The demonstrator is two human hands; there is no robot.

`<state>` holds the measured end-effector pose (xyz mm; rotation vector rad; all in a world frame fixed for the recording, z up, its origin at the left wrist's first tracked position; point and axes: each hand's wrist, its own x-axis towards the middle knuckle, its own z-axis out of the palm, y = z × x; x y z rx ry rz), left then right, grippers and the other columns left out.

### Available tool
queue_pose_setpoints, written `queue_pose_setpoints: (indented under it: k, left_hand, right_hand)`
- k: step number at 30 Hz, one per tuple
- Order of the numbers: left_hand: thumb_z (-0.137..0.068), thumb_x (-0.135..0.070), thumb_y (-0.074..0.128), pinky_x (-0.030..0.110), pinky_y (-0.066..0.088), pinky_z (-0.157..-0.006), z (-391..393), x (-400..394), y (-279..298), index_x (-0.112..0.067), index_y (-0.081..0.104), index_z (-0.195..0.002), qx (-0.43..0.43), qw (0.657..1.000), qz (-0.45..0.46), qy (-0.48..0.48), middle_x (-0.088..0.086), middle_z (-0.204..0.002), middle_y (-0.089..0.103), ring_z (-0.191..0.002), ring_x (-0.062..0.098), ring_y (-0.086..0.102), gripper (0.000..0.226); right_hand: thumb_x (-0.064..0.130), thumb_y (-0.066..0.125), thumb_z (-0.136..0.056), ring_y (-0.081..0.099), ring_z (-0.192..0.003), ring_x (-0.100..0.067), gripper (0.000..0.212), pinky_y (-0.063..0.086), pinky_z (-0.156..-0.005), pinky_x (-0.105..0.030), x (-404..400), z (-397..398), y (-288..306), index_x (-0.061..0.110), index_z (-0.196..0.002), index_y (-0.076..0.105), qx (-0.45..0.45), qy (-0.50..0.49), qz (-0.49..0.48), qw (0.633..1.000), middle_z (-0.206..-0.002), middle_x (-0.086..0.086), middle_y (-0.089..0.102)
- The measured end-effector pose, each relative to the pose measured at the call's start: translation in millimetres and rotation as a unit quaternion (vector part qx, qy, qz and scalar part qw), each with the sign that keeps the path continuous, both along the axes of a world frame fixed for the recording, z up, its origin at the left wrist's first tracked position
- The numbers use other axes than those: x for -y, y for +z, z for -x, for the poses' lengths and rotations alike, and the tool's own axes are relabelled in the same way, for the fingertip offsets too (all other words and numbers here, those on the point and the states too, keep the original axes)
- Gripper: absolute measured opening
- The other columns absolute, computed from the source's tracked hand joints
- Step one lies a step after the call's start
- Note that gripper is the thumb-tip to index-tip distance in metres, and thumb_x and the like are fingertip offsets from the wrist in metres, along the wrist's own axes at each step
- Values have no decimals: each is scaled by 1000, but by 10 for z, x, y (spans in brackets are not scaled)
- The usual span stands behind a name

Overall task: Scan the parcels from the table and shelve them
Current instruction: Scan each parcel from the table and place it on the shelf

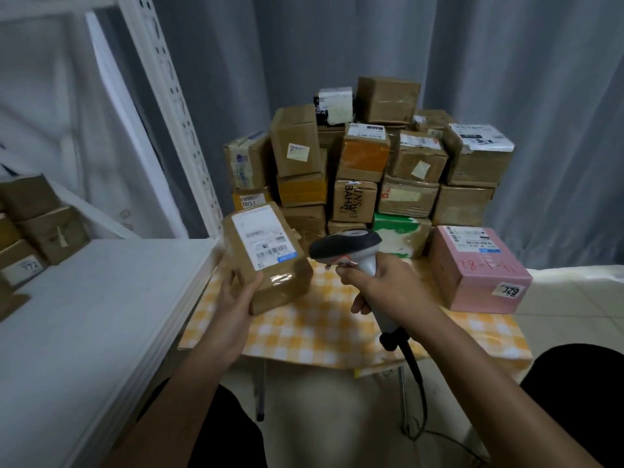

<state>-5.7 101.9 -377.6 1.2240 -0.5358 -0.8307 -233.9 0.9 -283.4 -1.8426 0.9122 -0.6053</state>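
My left hand (238,295) holds a brown cardboard parcel (283,282) from below, its white barcode label (265,236) tilted up. My right hand (381,285) grips the handle of a grey and black barcode scanner (347,244), whose head points left at the parcel's label from a short gap. Both are above the near left part of the table with the yellow checked cloth (320,332). Behind them stands a pile of several brown parcels (368,157). A pink parcel (472,268) sits at the table's right.
A white shelf board (101,315) runs along the left, with a perforated white upright (175,113). Several shelved brown parcels (37,228) sit at its far left. The scanner's black cable (417,376) hangs down to the tiled floor. Grey curtains hang behind.
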Motion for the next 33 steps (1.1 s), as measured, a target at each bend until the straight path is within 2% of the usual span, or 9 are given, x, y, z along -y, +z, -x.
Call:
queue_pose_setpoints:
  k: [2, 4, 7, 10, 14, 24, 33]
  left_hand:
    - [-62, -63, 88, 50, 36, -118, 29, 2, -143, -38, 30, -155, 37, 999, -26, 12, -9, -148, 55, -135, 16, 53, 113]
    - [-61, -72, 84, 50, 34, -119, 69, 8, -271, -42, 31, -154, 64, 997, -38, 16, -12, -149, 52, -137, 13, 49, 111]
    - [-57, -78, 81, 48, 36, -118, 113, 2, -296, -44, 33, -152, 87, 995, -47, 23, -14, -149, 51, -137, 11, 49, 112]
    - [-55, -79, 80, 46, 37, -118, 132, -11, -286, -45, 37, -148, 91, 995, -43, 19, -14, -145, 55, -135, 10, 51, 108]
    - [-56, -82, 77, 45, 39, -117, 147, -27, -292, -42, 35, -152, 111, 992, -47, 33, -14, -144, 56, -132, 7, 52, 113]
    - [-54, -84, 77, 47, 36, -118, 123, -22, -323, -42, 31, -154, 115, 991, -65, 28, -10, -148, 52, -136, 12, 48, 118]
    - [-63, -74, 74, 37, 38, -112, 119, -20, -348, -41, 30, -155, 121, 991, -57, 23, -11, -149, 50, -137, 11, 46, 106]
  right_hand:
    - [29, 64, -96, 68, -51, -13, 14, 52, -50, -19, -11, -45, -1, 18, -88, 65, -2, 4, 4, 1000, -79, -10, 76]
    - [29, 64, -96, 68, -51, -13, 13, 52, -50, -19, -38, -72, 0, 20, -85, 64, 3, 9, 6, 1000, -85, -5, 76]
    - [29, 64, -96, 67, -51, -14, 15, 50, -47, -17, -83, -97, 8, 21, -84, 65, 10, 20, 7, 1000, -81, -3, 77]
    - [26, 64, -96, 66, -50, -16, 16, 48, -46, -18, -107, -136, 11, 14, -85, 67, 16, 28, -7, 999, -74, -8, 75]
    - [25, 65, -95, 65, -49, -18, 28, 48, -46, -20, -124, -200, 43, 3, -78, 68, 13, 33, -15, 999, -67, -13, 72]
    - [24, 65, -95, 64, -50, -20, 25, 49, -47, -23, -190, -199, 141, 1, -86, 69, 0, 73, -17, 997, -63, -13, 70]
    - [25, 63, -96, 65, -51, -21, 23, 49, -48, -24, -152, -117, 208, 5, -89, 69, -8, 74, -17, 997, -64, -14, 71]
